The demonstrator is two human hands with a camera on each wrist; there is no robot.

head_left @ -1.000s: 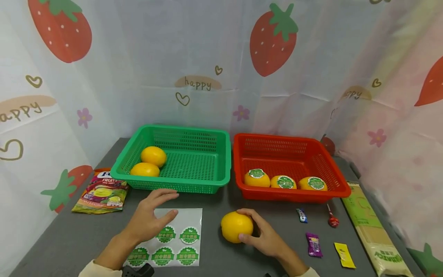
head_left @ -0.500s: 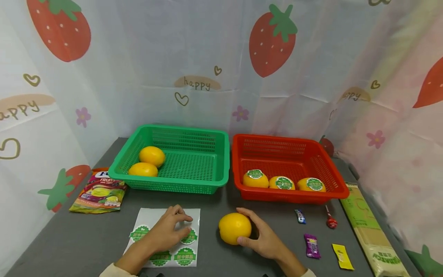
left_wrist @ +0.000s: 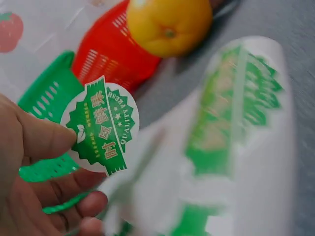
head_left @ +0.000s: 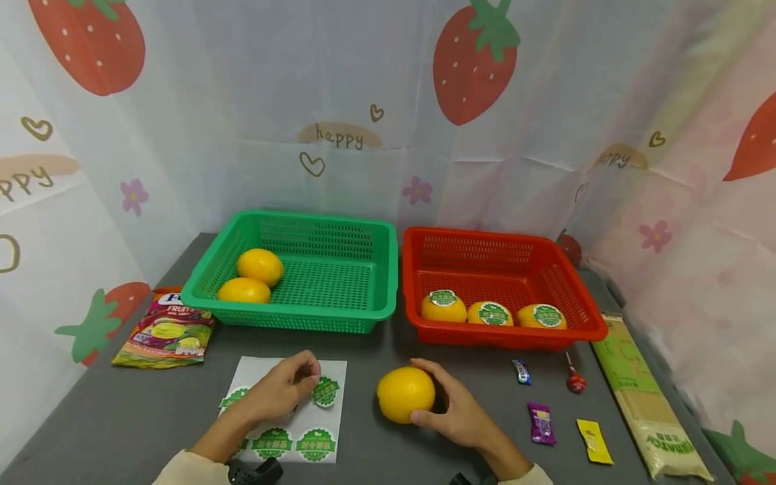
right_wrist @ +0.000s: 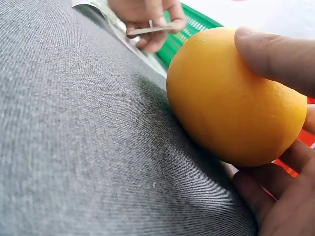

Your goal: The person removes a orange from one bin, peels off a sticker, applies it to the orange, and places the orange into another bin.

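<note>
Between thumb and fingers, my left hand (head_left: 281, 389) pinches a round green-and-white sticker (left_wrist: 102, 127) by its edge, off the sheet. Below that hand lies the white sticker sheet (head_left: 254, 369), with several green stickers on it, partly covered by the hand and wrist. My right hand (head_left: 451, 407) grips an orange (head_left: 405, 395) that rests on the grey tabletop, thumb on its near side and fingers around its far side. In the right wrist view the orange's visible skin carries no sticker.
A green basket (head_left: 382, 311) with two oranges stands at the back left. Beside it, a red basket (head_left: 436, 331) holds three stickered oranges. A candy bag (head_left: 166, 331) lies left; small wrapped candies, a lollipop (head_left: 576, 382) and a long noodle packet (head_left: 649, 404) lie right.
My left hand has moved right and down to the sticker sheet and now pinches a lifted sticker. My right hand keeps its grip on the orange. The head view has shifted slightly.
</note>
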